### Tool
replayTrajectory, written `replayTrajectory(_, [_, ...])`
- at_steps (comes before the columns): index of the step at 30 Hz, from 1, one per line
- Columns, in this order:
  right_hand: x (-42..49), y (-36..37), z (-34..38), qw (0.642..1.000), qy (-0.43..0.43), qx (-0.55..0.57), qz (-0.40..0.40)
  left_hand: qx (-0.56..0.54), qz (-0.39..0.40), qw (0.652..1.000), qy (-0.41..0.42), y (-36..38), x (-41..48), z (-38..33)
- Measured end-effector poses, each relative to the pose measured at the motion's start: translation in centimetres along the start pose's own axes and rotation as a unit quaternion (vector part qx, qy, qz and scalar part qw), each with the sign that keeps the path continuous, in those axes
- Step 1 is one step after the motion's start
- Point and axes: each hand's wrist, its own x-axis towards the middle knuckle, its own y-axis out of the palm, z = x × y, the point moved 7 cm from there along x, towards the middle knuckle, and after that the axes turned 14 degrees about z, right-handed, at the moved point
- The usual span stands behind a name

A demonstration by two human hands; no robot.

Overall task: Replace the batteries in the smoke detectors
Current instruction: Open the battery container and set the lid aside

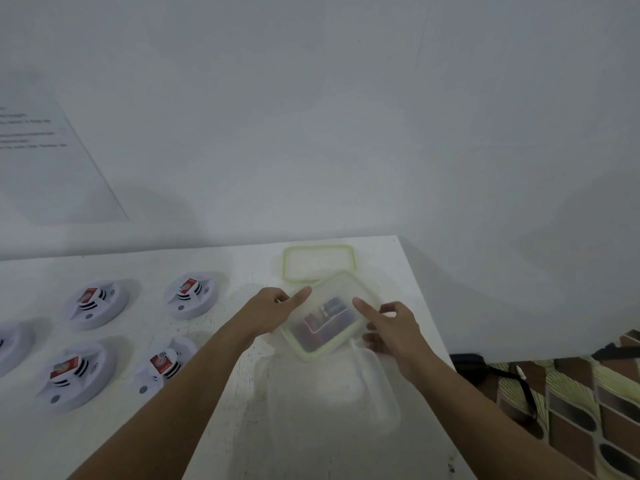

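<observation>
Several white smoke detectors (194, 294) lie on the white table (214, 427) at the left, each with a red battery (188, 286) on top. I hold a clear battery container (323, 320) with a green-rimmed lid between both hands, slightly tilted, with dark and red batteries visible through it. My left hand (277, 306) grips its left edge with the thumb on the lid. My right hand (391, 327) grips its right side, with the index finger lying on the lid and the other fingers curled under.
A second green-rimmed lid (318, 263) lies flat just behind the container. An empty clear tub (332, 396) sits in front of it. The table's right edge drops to a patterned floor with a black strap (491, 372). A printed sheet (52, 161) hangs on the left wall.
</observation>
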Motion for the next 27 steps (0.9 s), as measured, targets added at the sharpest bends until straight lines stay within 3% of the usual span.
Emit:
replayTrajectory(5, [0.3, 0.0, -0.1, 0.999, -0.014, 0.025, -0.02, 0.025, 0.056, 0.998, -0.006, 1.5, 0.6, -0.5])
replayTrajectory(11, [0.7, 0.7, 0.7, 0.998, -0.024, 0.047, 0.025, -0.118, 0.116, 0.986, 0.023, 2.5, 0.8, -0.1])
replayTrajectory(14, [1.3, 1.2, 0.7, 0.998, -0.025, 0.054, 0.038, -0.154, 0.101, 0.982, 0.031, 2.4, 1.0, -0.4])
replayTrajectory(21, [2.2, 1.8, 0.9, 0.994, 0.005, 0.078, 0.078, -0.247, 0.146, 0.958, -0.012, 2.9, 1.2, -0.2])
replayTrajectory(27, [2.9, 1.7, 0.6, 0.992, 0.012, 0.091, 0.09, -0.254, 0.2, 0.946, -0.036, 3.3, 1.5, 0.0])
